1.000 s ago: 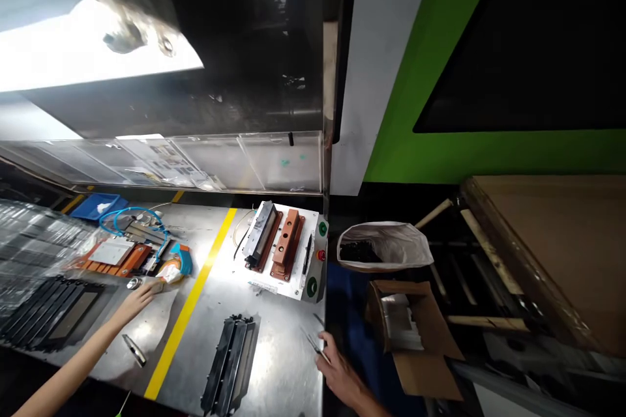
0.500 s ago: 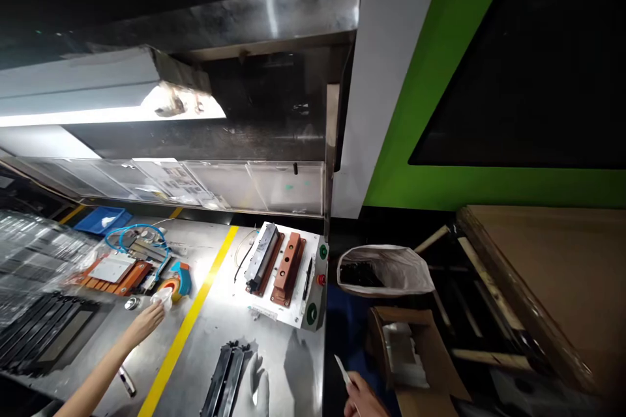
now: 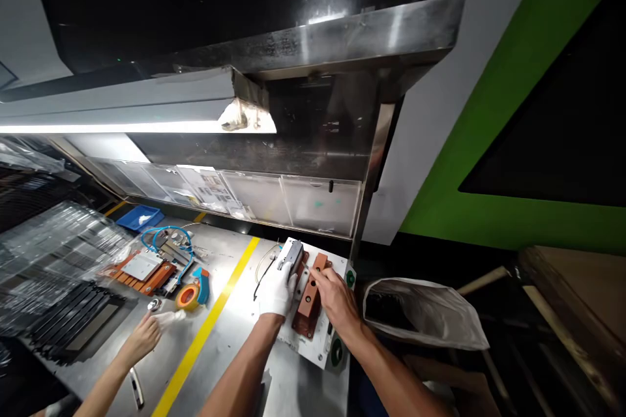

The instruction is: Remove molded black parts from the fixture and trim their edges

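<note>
A white fixture plate (image 3: 317, 348) lies on the steel bench, carrying a grey metal bar (image 3: 292, 253) and a brown block (image 3: 308, 306) side by side. My left hand (image 3: 276, 290), in a white glove, curls over the near end of the grey bar. My bare right hand (image 3: 336, 300) lies on the brown block, fingertips pressed together between the bar and the block. What they pinch is hidden. Green buttons (image 3: 336, 353) sit on the plate's right edge.
A co-worker's hand (image 3: 141, 337) at the lower left holds a white cloth (image 3: 169, 317) near an orange tape roll (image 3: 188, 298). Beyond are an orange jig with blue tubing (image 3: 147, 268), black frames (image 3: 73, 319), a yellow line (image 3: 210, 319) and a bag-lined bin (image 3: 425, 316).
The view has tilted up and shifted. Both my hands have moved up from the bench's near edge onto the fixture. The co-worker's hand stays by the tape roll.
</note>
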A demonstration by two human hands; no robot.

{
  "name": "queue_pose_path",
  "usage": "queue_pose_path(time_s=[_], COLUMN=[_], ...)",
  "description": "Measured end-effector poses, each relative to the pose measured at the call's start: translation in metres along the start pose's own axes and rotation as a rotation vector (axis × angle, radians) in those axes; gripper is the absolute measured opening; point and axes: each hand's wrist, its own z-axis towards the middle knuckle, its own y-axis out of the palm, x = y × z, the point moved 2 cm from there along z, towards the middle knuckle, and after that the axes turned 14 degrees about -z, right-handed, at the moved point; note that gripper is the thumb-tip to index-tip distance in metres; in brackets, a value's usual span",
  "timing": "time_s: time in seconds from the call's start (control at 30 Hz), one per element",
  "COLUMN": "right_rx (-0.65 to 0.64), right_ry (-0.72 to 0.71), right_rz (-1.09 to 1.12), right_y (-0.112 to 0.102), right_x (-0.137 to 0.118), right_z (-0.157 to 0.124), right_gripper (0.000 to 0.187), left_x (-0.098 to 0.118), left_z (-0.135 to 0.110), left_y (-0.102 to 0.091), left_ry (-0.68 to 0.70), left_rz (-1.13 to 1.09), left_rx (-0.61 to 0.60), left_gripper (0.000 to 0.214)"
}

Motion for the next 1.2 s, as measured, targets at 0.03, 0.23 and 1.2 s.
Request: queue_pose_path(time_s=[0.03,0.23,1.2], right_rx=[-0.017,-0.06,-0.026], right_ry=[-0.004,-0.042,-0.07], right_rz=[-0.091,-0.249,-0.348], right_y=[0.003,0.025,0.03], right_x=[-0.009,-0.032,-0.036], right_z=[0.014,0.047,0.045], right_gripper=[0.047,0.044,0.04], left_x=[0.013,0.024,0.008], left_z=[0.008,0.016,0.018], left_y=[0.014,0.027,0.037], left_ry=[0.024,0.073,0.035], left_rz=[-0.01,-0.098,-0.031], left_rx=[0.013,0.031,0.024], left_gripper=[0.04,0.047,0.047])
